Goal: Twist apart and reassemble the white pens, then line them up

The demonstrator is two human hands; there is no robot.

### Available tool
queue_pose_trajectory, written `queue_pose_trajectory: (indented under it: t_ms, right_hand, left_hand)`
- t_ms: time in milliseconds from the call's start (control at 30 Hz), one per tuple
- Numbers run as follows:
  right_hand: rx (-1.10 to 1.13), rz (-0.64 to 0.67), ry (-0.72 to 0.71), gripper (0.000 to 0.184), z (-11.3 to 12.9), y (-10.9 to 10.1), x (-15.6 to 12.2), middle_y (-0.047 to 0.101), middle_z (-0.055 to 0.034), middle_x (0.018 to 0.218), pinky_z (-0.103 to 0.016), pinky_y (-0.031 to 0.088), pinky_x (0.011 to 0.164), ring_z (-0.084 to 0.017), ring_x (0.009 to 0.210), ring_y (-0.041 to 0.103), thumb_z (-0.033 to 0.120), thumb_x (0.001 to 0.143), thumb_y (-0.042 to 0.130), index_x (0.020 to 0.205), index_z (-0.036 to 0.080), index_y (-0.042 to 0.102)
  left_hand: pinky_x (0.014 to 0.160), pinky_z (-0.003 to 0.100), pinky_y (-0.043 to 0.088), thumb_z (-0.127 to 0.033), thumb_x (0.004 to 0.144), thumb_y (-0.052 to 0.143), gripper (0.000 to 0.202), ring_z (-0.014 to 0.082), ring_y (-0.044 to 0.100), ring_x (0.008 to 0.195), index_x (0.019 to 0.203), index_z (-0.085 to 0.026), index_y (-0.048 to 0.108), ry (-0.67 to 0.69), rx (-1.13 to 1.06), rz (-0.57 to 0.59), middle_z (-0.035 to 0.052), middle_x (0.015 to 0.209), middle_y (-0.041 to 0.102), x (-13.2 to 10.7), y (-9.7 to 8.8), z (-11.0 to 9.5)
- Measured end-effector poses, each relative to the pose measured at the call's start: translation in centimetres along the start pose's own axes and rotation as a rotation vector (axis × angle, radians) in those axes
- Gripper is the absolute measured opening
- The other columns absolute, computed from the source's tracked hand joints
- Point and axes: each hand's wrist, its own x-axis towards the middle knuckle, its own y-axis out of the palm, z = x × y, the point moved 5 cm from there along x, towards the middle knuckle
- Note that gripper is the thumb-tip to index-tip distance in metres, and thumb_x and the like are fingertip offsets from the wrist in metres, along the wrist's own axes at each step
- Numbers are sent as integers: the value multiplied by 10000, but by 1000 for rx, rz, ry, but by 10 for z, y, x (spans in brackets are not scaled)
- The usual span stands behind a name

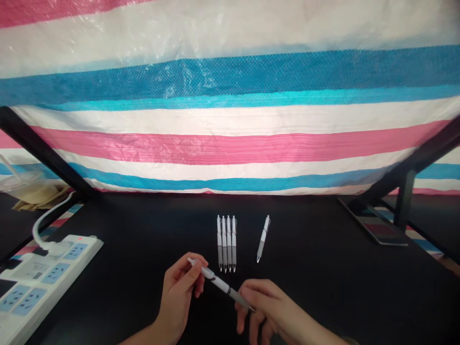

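A white click pen (220,283) with a grey grip slants down to the right between my two hands. My left hand (179,292) pinches its clicker end between thumb and fingers. At the other end, my right hand (269,306) has its thumb and fingers closed about the grey grip near the metal tip. Beyond my hands, several matching white pens (226,239) lie side by side in a tight row, tips toward me. Another such pen (263,238) lies apart to the right of that row, slightly tilted.
On the black table (143,239), a white power strip (68,273) with a plugged-in cable lies at the left. A dark flat device like a phone or tablet (372,223) rests at the right. Striped sheeting (230,148) hangs behind, between black bars. A clear cup (21,182) stands far left.
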Motion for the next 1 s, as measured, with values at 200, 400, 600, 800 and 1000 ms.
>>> queue_pose_trajectory:
  t_ms: [200,400,600,800,1000]
  right_hand:
    - [18,-11,-4,346,1,-2,-1,672,-3,675,-132,351,360,-97,445,614,465,737,703,806,183,514]
    - [20,4,6,338,3,-1,-2,652,-7,624,-135,333,355,-93,422,592,482,762,661,769,180,510]
    - [36,-20,3,379,3,-3,-3,645,-11,599,-135,320,344,-94,410,587,555,824,567,764,188,492]
    - [44,-15,11,379,0,-5,-2,669,-24,626,-129,321,333,-85,394,577,544,832,543,851,165,544]
    - [61,26,-37,243,5,-2,-4,626,42,522,-117,294,319,-56,336,510,350,756,674,767,194,488]
  left_hand:
    - [438,183,326,-429,772,755,285,74,432,470,745,-149,712,-3,-7,-13,-26,533,520,0,1,-1]
    - [433,179,331,-433,762,763,288,75,442,469,753,-148,721,10,-24,-22,-22,534,533,-1,1,-2]
    - [425,181,341,-439,753,768,300,77,445,460,759,-143,724,15,-36,-38,-21,531,534,-1,1,-3]
    - [430,171,362,-416,779,754,269,80,465,486,780,-149,722,38,-45,-37,-18,569,556,-2,-2,0]
    - [421,165,353,-425,823,711,266,74,469,464,806,-159,698,2,-29,-48,-24,564,558,-3,-2,1]
